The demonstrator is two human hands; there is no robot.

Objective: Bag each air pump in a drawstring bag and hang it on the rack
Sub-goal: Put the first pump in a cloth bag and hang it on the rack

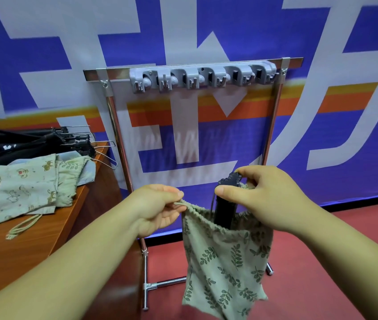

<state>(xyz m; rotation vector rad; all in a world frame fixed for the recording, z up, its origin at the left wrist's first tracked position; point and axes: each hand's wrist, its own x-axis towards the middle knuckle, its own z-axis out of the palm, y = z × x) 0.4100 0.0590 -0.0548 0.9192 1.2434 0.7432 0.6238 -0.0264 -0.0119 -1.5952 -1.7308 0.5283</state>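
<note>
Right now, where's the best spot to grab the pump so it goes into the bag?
Take the pump by its notched top end, coming from above. It stands upright in the bag, and only that top pokes out of the mouth; cloth covers the rest. The right hand grips there.

An indoor room set up as a work corner.
Right behind the spot where the left hand [158,209] and the right hand [259,199] hold the bag [225,257], a big blue banner [44,54] with huge white letters and orange stripes covers the whole wall. A shiny metal rack [113,116] with a gray row of clips [203,76] stands between that wall and the grip. A red floor [345,239] lies under it. Left of the grip, a brown wooden desk [33,245] holds cloth bags [17,188] and black pumps [33,144].
</note>
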